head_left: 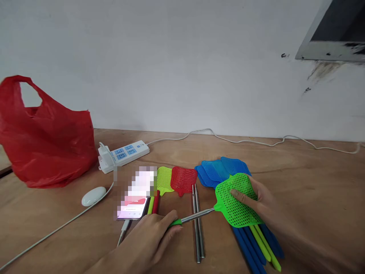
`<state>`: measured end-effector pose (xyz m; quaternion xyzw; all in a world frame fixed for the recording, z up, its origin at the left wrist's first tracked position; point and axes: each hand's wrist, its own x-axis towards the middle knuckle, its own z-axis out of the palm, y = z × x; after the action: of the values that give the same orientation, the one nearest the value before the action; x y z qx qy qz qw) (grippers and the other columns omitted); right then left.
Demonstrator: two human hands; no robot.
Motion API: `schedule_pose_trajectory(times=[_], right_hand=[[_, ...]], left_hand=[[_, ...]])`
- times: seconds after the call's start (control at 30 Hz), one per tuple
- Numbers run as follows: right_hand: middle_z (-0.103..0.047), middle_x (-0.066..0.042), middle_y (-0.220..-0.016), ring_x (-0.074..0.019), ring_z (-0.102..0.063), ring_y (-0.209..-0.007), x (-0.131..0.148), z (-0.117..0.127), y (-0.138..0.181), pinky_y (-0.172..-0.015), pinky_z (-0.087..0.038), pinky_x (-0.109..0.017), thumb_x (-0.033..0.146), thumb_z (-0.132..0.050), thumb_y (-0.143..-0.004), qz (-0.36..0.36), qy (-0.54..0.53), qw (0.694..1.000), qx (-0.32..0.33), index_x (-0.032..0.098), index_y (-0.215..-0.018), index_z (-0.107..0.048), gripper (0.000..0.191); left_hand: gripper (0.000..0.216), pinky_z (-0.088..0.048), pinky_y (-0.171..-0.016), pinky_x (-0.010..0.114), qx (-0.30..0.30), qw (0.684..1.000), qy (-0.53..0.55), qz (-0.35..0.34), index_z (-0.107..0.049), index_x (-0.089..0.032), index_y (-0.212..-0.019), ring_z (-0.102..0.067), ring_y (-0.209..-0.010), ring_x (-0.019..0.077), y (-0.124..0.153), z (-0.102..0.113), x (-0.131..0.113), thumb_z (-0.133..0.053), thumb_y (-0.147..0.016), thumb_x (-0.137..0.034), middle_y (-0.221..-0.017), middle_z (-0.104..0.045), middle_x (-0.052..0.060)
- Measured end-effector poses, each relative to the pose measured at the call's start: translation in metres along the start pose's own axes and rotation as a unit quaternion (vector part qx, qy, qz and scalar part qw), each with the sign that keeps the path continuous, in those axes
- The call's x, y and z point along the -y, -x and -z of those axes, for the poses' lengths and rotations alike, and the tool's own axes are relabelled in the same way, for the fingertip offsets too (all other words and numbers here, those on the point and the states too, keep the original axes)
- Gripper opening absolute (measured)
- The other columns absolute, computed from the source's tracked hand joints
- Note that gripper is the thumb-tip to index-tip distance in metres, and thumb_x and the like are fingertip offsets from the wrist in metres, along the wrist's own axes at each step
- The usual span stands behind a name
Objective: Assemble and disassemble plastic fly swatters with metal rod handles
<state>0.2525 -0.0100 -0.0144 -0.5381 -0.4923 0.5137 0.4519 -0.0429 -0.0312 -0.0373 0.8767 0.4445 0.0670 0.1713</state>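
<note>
Between my two hands stretches a green fly swatter with a perforated head [239, 199] and a metal telescopic rod [197, 215]. My left hand [154, 234] is closed around its green handle [175, 223]. My right hand [258, 199] pinches the head, thumb on top and fingers hidden behind. Beneath the rod lie two loose metal rods [199, 228]. Close by are a yellow-green swatter head [165, 179], a red swatter head [184, 179] and several overlapping blue swatter heads [222, 169]. Blue handles [248, 247] and yellow-green handles [265, 243] lie below the held head.
A red plastic bag [51, 140] stands at the left. Beside it are a white power strip [125, 154], a white mouse [93, 196] and a lit phone [137, 198] on a charging cable. A white cord [242, 141] runs along the wall at the back of the wooden table [319, 190].
</note>
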Motion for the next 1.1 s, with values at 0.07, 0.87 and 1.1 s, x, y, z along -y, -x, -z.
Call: schedule_pose_trajectory(times=[0.07, 0.87, 1.1], right_hand=[[-0.076, -0.005, -0.089, -0.0262, -0.074, -0.077, 0.002, 0.002, -0.001, -0.067, -0.062, -0.039, 0.052, -0.076, -0.076, -0.019, -0.008, 1.0, -0.007, 0.022, -0.096, -0.066, 0.037], [-0.073, -0.007, -0.095, -0.0253, -0.067, -0.1, -0.01, -0.086, 0.028, -0.088, -0.055, -0.039, 0.034, -0.082, -0.067, -0.114, -0.464, 0.869, -0.131, 0.021, -0.082, -0.07, 0.023], [-0.034, 0.009, -0.052, -0.0061, -0.033, -0.043, 0.018, -0.112, 0.016, -0.045, -0.041, -0.021, 0.014, -0.065, -0.072, -0.111, -0.624, 0.759, -0.147, 0.021, -0.054, -0.042, 0.03]], left_hand=[[0.045, -0.043, -0.061, 0.031, 0.0, 1.0, 0.008, 0.008, -0.054, -0.023, -0.097, -0.066, -0.071, 0.0232, 0.0, 0.001, -0.002, -0.016, -0.107, -0.044, -0.08, -0.067, 0.004], [0.03, -0.04, -0.052, 0.03, -0.153, 0.987, -0.029, 0.046, -0.053, -0.022, -0.093, -0.068, -0.061, 0.0259, -0.006, -0.015, -0.046, -0.026, -0.105, -0.025, -0.072, -0.07, 0.004], [0.029, -0.031, -0.053, 0.029, -0.141, 0.987, 0.033, 0.075, -0.053, -0.022, -0.085, -0.063, -0.066, 0.0258, -0.013, -0.026, -0.042, -0.029, -0.101, -0.023, -0.072, -0.064, 0.006]])
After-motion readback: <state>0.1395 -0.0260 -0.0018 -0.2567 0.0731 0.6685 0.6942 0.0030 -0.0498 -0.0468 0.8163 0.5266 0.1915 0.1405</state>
